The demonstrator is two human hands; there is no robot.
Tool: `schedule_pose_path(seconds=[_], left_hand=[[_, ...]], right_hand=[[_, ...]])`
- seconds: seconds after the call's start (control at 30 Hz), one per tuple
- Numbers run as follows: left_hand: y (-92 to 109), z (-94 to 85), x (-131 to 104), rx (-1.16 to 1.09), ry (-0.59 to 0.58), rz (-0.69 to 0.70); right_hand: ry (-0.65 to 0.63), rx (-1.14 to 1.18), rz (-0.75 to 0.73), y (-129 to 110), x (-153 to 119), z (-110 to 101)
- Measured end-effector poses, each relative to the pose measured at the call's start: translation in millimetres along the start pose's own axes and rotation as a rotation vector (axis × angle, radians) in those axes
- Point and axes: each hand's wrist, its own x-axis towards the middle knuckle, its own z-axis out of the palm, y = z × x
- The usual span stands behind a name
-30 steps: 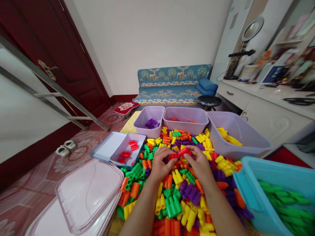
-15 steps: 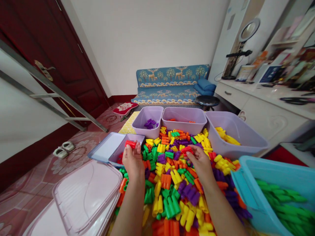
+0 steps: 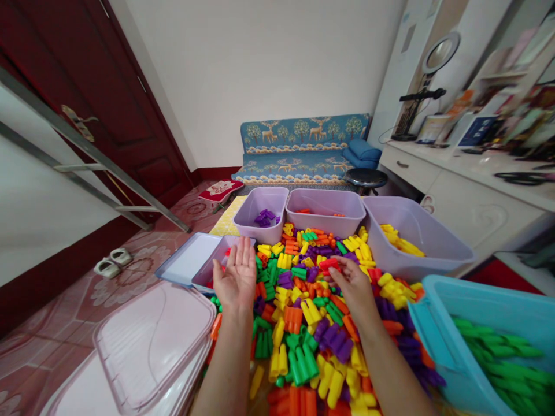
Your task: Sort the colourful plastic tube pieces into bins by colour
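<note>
My left hand [image 3: 236, 277] is palm up with its fingers stretched out and nothing on it, over the right edge of a small bin [image 3: 208, 268] that has red pieces in it. Between the fingertips of my right hand [image 3: 353, 283] is a red piece [image 3: 329, 264], held above the pile. Beneath and between both hands spreads a heap of plastic pieces [image 3: 293, 319] in green, yellow, orange, purple and red.
Purple pieces lie in a lilac bin [image 3: 260, 232], orange ones in a second [image 3: 325, 222], yellow ones in a third [image 3: 425, 263]. A turquoise bin [image 3: 451, 346] at right holds green pieces. Pale lids [image 3: 151, 335] are stacked at left.
The red piece that was in my left hand has left it, and that hand has opened flat with the palm up. My right hand has hardly moved and still holds its red piece.
</note>
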Motion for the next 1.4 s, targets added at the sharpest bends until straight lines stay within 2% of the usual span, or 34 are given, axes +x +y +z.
schedule_pose_path(seconds=[0.13, 0.2, 0.27, 0.4, 0.5, 0.6, 0.7, 0.83, 0.97, 1.07, 1.17, 1.27, 1.4], left_hand=[[-23, 5.7, -10, 0.418, -0.118, -0.238], [-36, 9.4, -18, 0.662, -0.219, -0.283], [-48, 11.9, -27, 0.852, -0.35, -0.264], [-61, 11.1, -37, 1.055, -0.554, -0.255], [-64, 8.1, -39, 1.174, -0.647, -0.156], [-65, 5.7, -38, 1.238, -0.681, -0.099], [-64, 3.5, -35, 1.223, -0.609, -0.097], [-59, 2.0, -28, 1.097, -0.288, -0.068], [-48, 1.9, -18, 0.776, 0.0, -0.014], [-38, 1.7, -10, 0.443, 0.141, 0.072], [-29, 3.0, -4, 0.197, 0.212, 0.137], [-19, 5.0, -1, 0.06, 0.231, 0.162], [-8, 2.8, -2, -0.049, 0.113, 0.095]], right_hand=[[-0.081, -0.065, -0.041, 1, -1, -2], [-0.143, -0.117, -0.086, 1, -3, -1], [-0.198, -0.138, -0.105, 0, -4, -1], [-0.245, -0.11, -0.076, -1, -6, 2], [-0.24, -0.083, -0.089, -3, -7, 3], [-0.254, -0.032, -0.084, -6, -9, 3], [-0.252, -0.031, -0.071, -7, -9, 2], [-0.228, -0.062, -0.069, -7, -9, 3], [-0.229, -0.066, -0.066, -8, -9, 2], [-0.233, -0.069, -0.073, -10, -10, 1], [-0.232, -0.071, -0.078, -11, -11, 1], [-0.233, -0.067, -0.083, -12, -11, 1], [-0.237, -0.063, -0.082, -11, -10, 1]])
